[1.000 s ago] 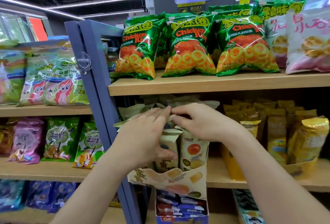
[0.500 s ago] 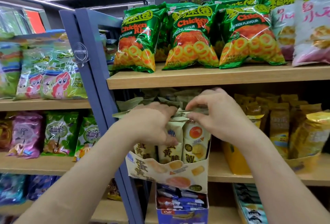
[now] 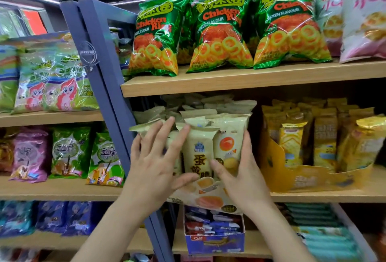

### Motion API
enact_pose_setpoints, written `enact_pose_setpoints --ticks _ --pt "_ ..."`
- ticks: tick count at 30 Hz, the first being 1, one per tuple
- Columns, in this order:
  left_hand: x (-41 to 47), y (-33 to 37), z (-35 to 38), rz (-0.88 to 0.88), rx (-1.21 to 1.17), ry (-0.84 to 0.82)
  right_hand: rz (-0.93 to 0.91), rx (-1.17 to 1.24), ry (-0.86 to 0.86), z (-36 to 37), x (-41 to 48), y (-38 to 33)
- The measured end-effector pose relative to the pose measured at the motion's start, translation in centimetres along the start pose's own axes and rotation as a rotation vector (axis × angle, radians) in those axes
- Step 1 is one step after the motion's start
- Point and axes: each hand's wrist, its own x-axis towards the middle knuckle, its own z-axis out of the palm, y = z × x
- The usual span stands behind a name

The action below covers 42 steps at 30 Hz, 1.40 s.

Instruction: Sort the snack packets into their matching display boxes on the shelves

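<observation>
Head camera looks at a shop shelf where a row of cream snack packets (image 3: 198,151) stands upright in a printed display box (image 3: 208,199) on the middle wooden shelf (image 3: 313,197), directly in front of both hands. The left hand (image 3: 154,165) is spread, its fingers straight and laid flat against the packets on the left of the row, with the thumb low near the box's front lip. The right hand (image 3: 244,178) flanks the other side: its thumb lies across the front of the rightmost packet and one straight finger runs up the packet's right edge, while the other fingers are hidden. So the packets sit between the two palms, touching both. They look light, puffy and slick, with crinkly film that would dent under a hard squeeze and slide sideways if nudged. Taking one by its flat sealed top, or pressing gently on its broad face, seems the safest hold. Just to the right of the right hand stands a yellow box (image 3: 313,178) of golden packets, apart from the cream row.
</observation>
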Motion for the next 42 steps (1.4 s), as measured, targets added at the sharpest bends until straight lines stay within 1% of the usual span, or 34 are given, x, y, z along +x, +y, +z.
enact_pose_setpoints --ticks 3,6,8,11,15,17,19,20,22,24,25,27,29,31,33,35,36,38,39,42 --pt "0.6 0.8 1.0 0.07 -0.045 -0.027 -0.007 0.031 0.027 -0.2 1.6 2.0" --pt "1.1 1.4 1.9 0.143 -0.062 -0.035 0.04 -0.02 0.112 -1.4 3.9 3.2" --pt "1.3 1.4 2.9 0.146 -0.035 -0.002 0.082 -0.063 0.149 -1.7 4.6 3.8" --pt "2.2 1.0 4.4 0.093 -0.012 0.043 0.07 -0.106 0.134 -1.3 3.9 4.6" --pt "3.6 0.7 5.8 0.042 0.012 0.034 0.103 -0.195 0.109 -0.9 2.5 5.0" --pt "3.6 0.7 6.5 0.001 -0.022 0.068 0.1 -0.296 0.082 -0.4 2.0 5.2" --pt "2.7 0.8 7.5 -0.025 -0.085 0.139 0.066 -0.442 0.091 0.1 1.9 5.4" --pt "2.0 0.8 8.1 -0.062 -0.132 0.177 0.055 -0.488 0.099 0.3 2.0 5.5" --pt "0.7 0.5 9.1 -0.244 -0.249 0.237 0.039 -0.525 0.137 0.2 2.6 5.7" --pt "-0.2 0.2 9.8 -0.434 -0.354 0.198 0.032 -0.553 0.175 0.0 3.4 5.6" --pt "-0.5 0.0 10.0 -0.481 -0.398 0.157 0.033 -0.562 0.186 -0.1 3.8 5.6" --pt "-0.6 -0.1 10.1 -0.48 -0.442 0.111 0.048 -0.56 0.21 -0.1 4.3 5.7" --pt "-0.4 -0.3 10.1 -0.45 -0.455 0.1 0.048 -0.552 0.238 0.2 4.4 5.8" --pt "-0.4 -0.3 9.8 -0.445 -0.517 0.09 0.038 -0.538 0.261 0.5 4.2 5.9" --pt "-1.5 0.0 9.4 -0.444 -0.597 0.111 0.017 -0.506 0.276 0.8 3.2 6.1" --pt "-4.0 0.7 9.0 -0.429 -0.652 0.139 -0.023 -0.404 0.292 1.0 0.9 6.7" --pt "-5.7 1.0 9.3 -0.412 -0.67 0.117 -0.052 -0.344 0.306 1.2 -0.5 7.1" --pt "-9.5 1.7 10.9 -0.388 -0.668 -0.033 -0.065 -0.288 0.278 1.5 -3.5 8.5" --pt "-11.2 1.9 12.1 -0.381 -0.648 -0.136 -0.027 -0.291 0.222 1.8 -4.8 9.5" --pt "-14.6 2.5 16.1 -0.412 -0.588 -0.43 0.117 -0.365 -0.049 3.2 -7.6 13.3"
